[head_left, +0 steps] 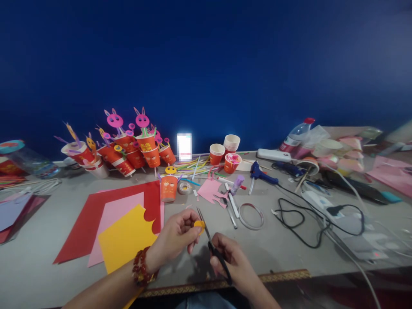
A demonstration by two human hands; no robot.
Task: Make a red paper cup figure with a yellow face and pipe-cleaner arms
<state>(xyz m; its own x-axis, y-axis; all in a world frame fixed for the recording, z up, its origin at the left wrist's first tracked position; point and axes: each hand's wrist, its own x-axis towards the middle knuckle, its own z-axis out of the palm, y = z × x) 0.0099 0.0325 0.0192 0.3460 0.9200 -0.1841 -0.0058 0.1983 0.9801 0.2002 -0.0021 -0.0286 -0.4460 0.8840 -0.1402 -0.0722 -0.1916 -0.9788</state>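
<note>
One plain blue wall (206,64) fills the upper half of my view. Below it, a grey bench (273,255) spans the full width, its near edge trimmed with a gold-patterned strip (285,276). On the left side lie overlapping sheets: red (83,223) lowest, pink (111,219) above, yellow (127,234) uppermost with rounded bites at its right edge. Behind them, near the wall, stands a crowded group of red paper cups (149,158), some carrying pink rabbit faces (142,120). Toward the right lies a white power strip (315,201), cables looping beside it.

My left hand (174,235), beaded bracelet (140,267) at the wrist, is above the front of the bench, fingers pinched together on paper. My right hand (234,259) has its fingers wrapped round the handles of black scissors (220,259), blades pointing away from me.

Farther back rest a blue glue gun (264,174) and, smaller, a tape roll (185,188).

Smallest noted: a yellow paper piece (200,225), held at my left fingertips, just beside the blades; contact with the metal cannot be determined.
</note>
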